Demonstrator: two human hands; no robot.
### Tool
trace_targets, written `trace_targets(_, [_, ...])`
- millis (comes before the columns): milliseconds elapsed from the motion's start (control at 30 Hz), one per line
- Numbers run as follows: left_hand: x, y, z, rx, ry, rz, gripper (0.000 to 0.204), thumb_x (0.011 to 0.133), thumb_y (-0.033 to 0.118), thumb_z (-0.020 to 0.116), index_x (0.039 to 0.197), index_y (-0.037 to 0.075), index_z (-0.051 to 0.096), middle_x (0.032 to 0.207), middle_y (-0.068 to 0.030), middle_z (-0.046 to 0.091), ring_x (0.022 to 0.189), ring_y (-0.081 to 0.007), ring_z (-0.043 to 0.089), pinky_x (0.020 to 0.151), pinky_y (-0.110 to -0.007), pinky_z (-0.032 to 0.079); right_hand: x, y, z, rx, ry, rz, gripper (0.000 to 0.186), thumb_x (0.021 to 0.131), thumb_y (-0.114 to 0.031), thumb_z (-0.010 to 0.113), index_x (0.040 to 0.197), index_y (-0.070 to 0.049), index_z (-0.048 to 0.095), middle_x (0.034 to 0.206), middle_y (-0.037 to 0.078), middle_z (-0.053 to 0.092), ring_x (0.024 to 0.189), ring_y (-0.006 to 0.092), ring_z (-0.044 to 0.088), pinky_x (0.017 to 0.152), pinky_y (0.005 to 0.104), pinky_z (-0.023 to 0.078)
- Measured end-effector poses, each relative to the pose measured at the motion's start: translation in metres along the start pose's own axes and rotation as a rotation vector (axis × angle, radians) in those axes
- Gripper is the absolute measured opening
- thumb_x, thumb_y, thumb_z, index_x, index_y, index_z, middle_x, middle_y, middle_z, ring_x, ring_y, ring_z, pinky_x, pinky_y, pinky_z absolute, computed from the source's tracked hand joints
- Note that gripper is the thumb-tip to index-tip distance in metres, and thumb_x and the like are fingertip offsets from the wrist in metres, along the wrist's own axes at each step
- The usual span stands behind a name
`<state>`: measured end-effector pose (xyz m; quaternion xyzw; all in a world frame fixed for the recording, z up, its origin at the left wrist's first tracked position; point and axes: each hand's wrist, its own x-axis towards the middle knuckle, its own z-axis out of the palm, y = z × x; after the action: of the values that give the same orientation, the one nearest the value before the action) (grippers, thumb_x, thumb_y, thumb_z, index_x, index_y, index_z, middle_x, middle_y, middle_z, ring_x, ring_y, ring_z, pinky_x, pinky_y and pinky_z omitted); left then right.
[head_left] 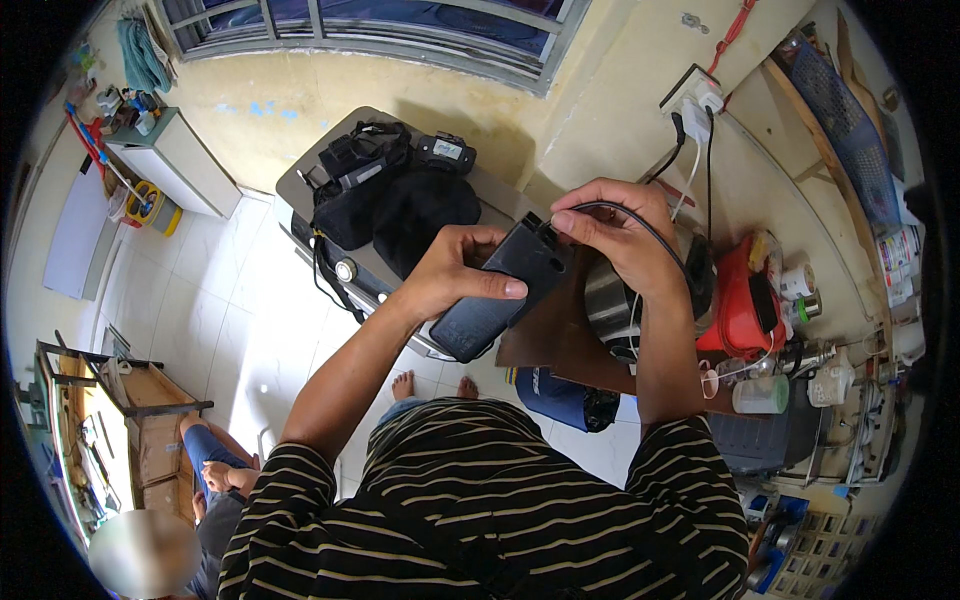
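Observation:
My left hand [462, 268] grips a flat black rectangular box [478, 318], its thumb lying across the face. The box is tilted, with its upper end toward my right hand; its exact kind does not show. At that end my right hand [625, 228] pinches the end of a black cable [640, 220] between thumb and fingers. The cable's tip meets or nearly meets the box; my fingertips hide whether it is plugged in. From there the cable arcs over the back of my right hand. Behind my left hand lies a soft black pouch [425, 215].
A grey-topped appliance [300, 185] carries black straps and a small device with a lit screen [447, 152]. Plugs sit in a wall socket [690, 95] with hanging cords. A steel pot [610, 300] and red container [745, 300] stand right. Another person [215, 490] sits lower left.

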<state>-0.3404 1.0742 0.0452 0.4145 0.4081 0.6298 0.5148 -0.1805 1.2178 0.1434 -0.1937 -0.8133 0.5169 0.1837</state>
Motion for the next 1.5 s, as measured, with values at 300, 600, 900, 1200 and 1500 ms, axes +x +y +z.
trace_targets(300, [-0.003, 0.000, -0.001, -0.003, -0.007, -0.073, 0.051, 0.072, 0.028, 0.084, 0.104, -0.008, 0.067, 0.085, -0.0086, 0.068, 0.074, -0.0115, 0.062, 0.069, -0.024, 0.050, 0.006, 0.005, -0.005, -0.104, -0.077, -0.014, 0.013, 0.086, -0.012, 0.072, 0.089, -0.001, 0.067, 0.074, -0.001, 0.062, 0.069, 0.0053, 0.053, 0.065, 0.0214, 0.045])
trace_targets(600, [-0.005, 0.005, 0.000, 0.000, 0.027, -0.139, 0.061, 0.075, 0.045, 0.079, 0.100, -0.009, 0.068, 0.077, -0.0084, 0.066, 0.065, -0.0118, 0.061, 0.062, -0.023, 0.049, 0.011, 0.002, -0.007, -0.136, -0.129, 0.000, 0.014, 0.089, -0.013, 0.069, 0.090, 0.000, 0.065, 0.077, 0.000, 0.062, 0.072, 0.0051, 0.053, 0.067, 0.0211, 0.045])
trace_targets(900, [-0.008, -0.002, 0.009, -0.410, 0.071, -0.344, 0.068, 0.090, 0.059, 0.054, 0.111, -0.005, 0.062, 0.087, -0.0173, 0.069, 0.067, -0.0201, 0.067, 0.059, -0.031, 0.055, 0.024, 0.015, -0.005, -0.149, -0.147, 0.015, 0.014, 0.089, -0.014, 0.069, 0.090, -0.001, 0.067, 0.076, 0.002, 0.066, 0.067, 0.0074, 0.056, 0.063, 0.0237, 0.046])
trace_targets(1200, [-0.061, -0.048, 0.060, -0.783, 0.095, -0.310, 0.085, 0.091, 0.073, 0.019, 0.132, 0.004, 0.047, 0.108, -0.0209, 0.064, 0.074, -0.0316, 0.068, 0.062, -0.039, 0.057, 0.017, 0.050, 0.016, -0.029, -0.470, 0.078, 0.017, 0.089, -0.019, 0.070, 0.089, -0.002, 0.068, 0.072, 0.000, 0.064, 0.068, 0.0054, 0.056, 0.061, 0.0245, 0.045])
trace_targets(1500, [-0.087, -0.044, 0.073, -0.437, -0.005, -0.343, 0.086, 0.077, 0.065, 0.057, 0.126, -0.005, 0.045, 0.110, -0.0265, 0.059, 0.085, -0.0362, 0.066, 0.075, -0.046, 0.056, -0.005, 0.060, 0.024, 0.244, -0.656, 0.089, 0.024, 0.087, -0.023, 0.073, 0.083, 0.000, 0.065, 0.061, 0.000, 0.059, 0.052, 0.0066, 0.052, 0.049, 0.0216, 0.040])
